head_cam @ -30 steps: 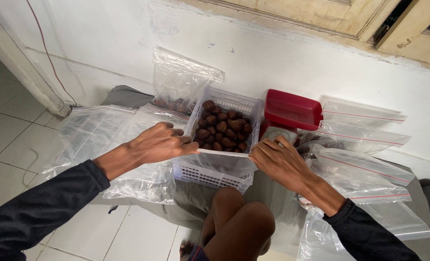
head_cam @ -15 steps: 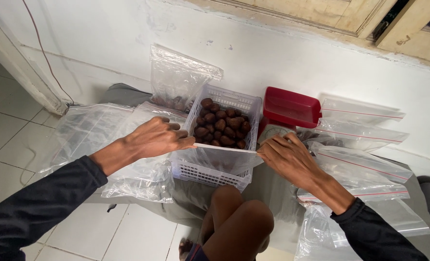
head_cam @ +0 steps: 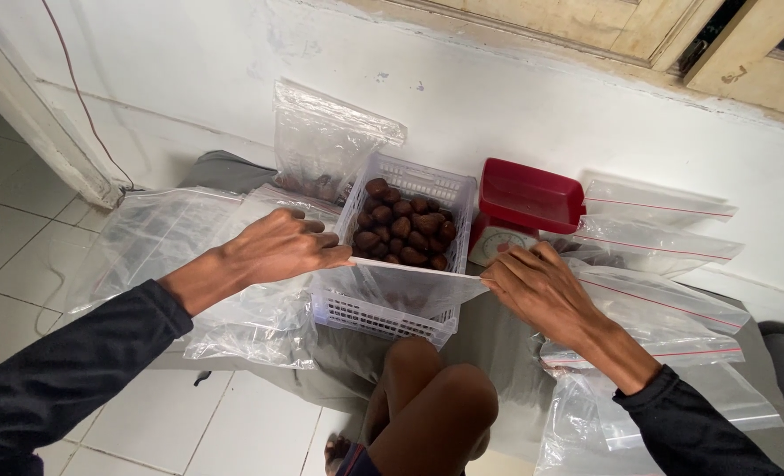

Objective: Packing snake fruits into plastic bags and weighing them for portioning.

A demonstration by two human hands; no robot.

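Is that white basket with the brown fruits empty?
No, the white basket holds a heap of brown fruits, while the left hand and right hand stretch a clear plastic bag across its near edge.

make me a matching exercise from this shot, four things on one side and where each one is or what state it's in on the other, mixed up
Things:
1. brown fruits
2. red scale
3. clear bag
4. upright bag

Places or states:
A. leaning against the white wall behind the basket
B. stretched by its top edge between left hand and right hand
C. piled inside the white basket
D. standing to the right of the basket

Pairs: 1-C, 2-D, 3-B, 4-A
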